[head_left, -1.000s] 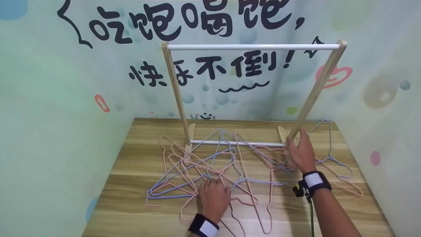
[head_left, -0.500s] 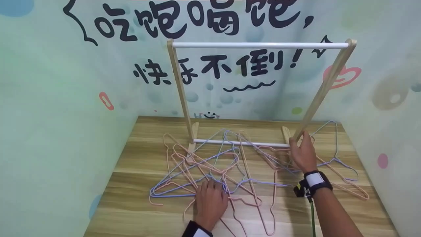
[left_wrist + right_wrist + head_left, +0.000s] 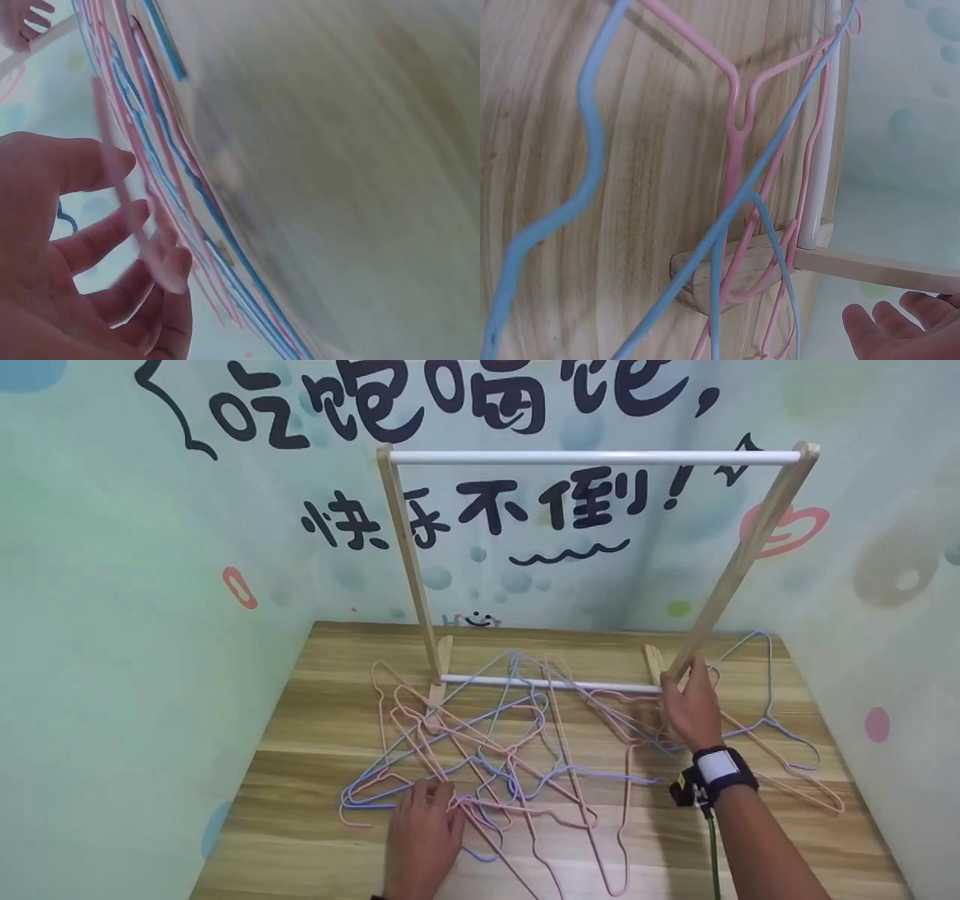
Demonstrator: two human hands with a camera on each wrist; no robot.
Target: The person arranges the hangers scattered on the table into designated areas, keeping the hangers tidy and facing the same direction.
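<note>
My right hand grips the lower right wooden post of a small clothes rack, thumb on one side and fingers on the other. In the right wrist view its fingertips show beside the post. My left hand hovers at the near left of a tangle of pink and blue clothes hangers. In the left wrist view, the blurred hook of a pink hanger crosses in front of the thumb and bent fingers. Thumb and fingertips stay apart, with no firm hold visible.
The hangers overlap on the wooden tabletop, some lying across the rack's lower white bar. A blue hanger and a pink one lie right of the rack. Printed walls enclose the table's back and sides.
My left hand has moved left and nearer from the middle of the hangers, uncovering a blue hook. My right hand stays on the post. The head view has shifted slightly.
</note>
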